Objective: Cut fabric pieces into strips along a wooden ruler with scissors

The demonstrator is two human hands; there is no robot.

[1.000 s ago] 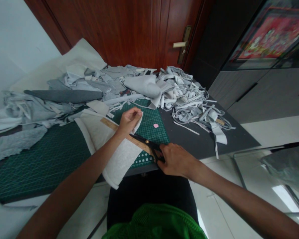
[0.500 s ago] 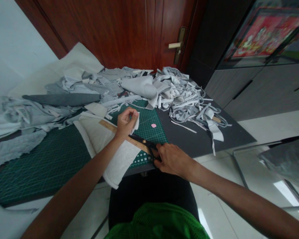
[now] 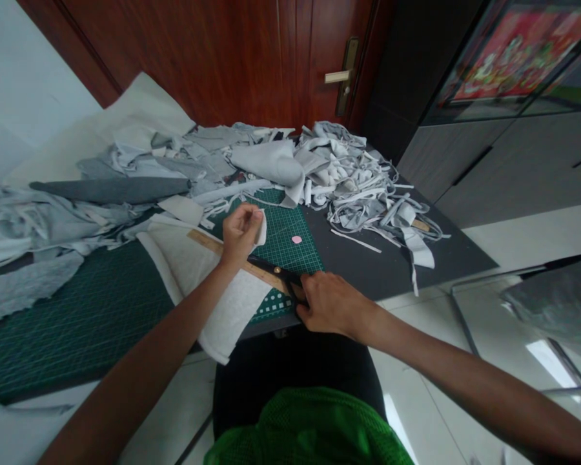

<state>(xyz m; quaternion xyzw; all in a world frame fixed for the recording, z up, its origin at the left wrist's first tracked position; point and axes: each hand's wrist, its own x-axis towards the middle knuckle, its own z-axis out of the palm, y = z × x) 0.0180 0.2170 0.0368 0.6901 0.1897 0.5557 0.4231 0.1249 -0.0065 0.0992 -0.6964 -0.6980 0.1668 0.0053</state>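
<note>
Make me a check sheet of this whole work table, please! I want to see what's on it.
Surface: green cutting mat on a dark grey table.
Job's things: black scissors beside a wooden ruler that lies across white fabric.
Clutter: heaped grey fabric scraps; a small pink piece on the mat.
Grippers: left hand pinches the fabric's edge; right hand grips the scissors.
Cables: nothing seen.
Surroundings: wooden door with lever handle; grey cabinet.
</note>
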